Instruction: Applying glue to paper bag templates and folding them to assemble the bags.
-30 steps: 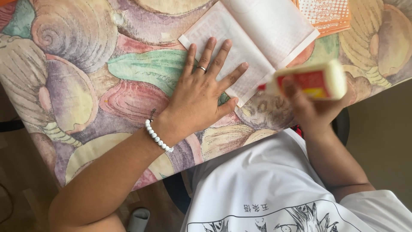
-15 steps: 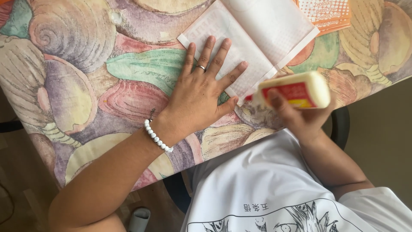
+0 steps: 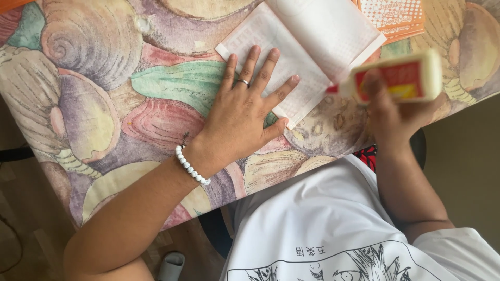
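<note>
A person sits at a table (image 3: pixel 104 104) covered in a cloth printed with large pastel shells. The left hand (image 3: pixel 242 117), wearing a ring and a white bead bracelet (image 3: pixel 191 166), lies flat with fingers spread wide on the lower corner of an open booklet (image 3: pixel 307 57), apparently pinning the page down. The right hand (image 3: pixel 396 112) grips a pale glue bottle (image 3: pixel 398 78) on its side, red nozzle aimed at the page edge. An orange dotted sheet (image 3: pixel 393 15) lies just beyond.
</note>
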